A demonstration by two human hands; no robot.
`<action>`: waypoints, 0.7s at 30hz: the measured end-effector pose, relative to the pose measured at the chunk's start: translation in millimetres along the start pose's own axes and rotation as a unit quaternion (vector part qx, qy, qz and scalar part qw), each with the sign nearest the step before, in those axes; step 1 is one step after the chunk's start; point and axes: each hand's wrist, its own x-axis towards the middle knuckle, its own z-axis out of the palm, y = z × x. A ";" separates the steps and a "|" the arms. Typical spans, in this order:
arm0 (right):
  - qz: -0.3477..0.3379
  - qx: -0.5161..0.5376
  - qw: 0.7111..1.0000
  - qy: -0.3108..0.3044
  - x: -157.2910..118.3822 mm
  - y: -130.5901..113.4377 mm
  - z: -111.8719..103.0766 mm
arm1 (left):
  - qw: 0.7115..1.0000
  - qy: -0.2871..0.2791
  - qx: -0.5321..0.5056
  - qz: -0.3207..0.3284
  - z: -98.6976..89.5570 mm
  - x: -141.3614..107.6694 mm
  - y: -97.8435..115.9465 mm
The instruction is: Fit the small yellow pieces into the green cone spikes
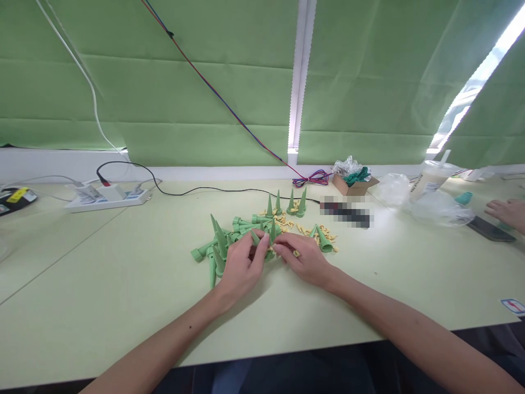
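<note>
While the left hand (241, 264) pinches a green cone (255, 237), the right grip (304, 257) is unclear.

Here we go: L forearm (164, 332) and R forearm (410, 323), both bare, slanting fwd from either side of the body, converging dead centre. Left hand (243, 262) first: thumb (260, 256) nr straight, pointing fwd, set opp. the bent index (260, 232) in a close pinch; other fingers mostly out of sight behind. Small dark spot on that forearm too. Right hand (305, 257), right beside it, tips v. close to the L ones: back of hand up, fingers (285, 239) curled inward, bunched twd the left. R wrist (329, 276) approx. straight, in line w/ its forearm.
</note>
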 end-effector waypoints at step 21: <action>-0.066 -0.011 0.998 -0.008 -2.6 11.3 1.1 | 1.000 0.010 0.008 -0.019 -0.6 -1.4 3.7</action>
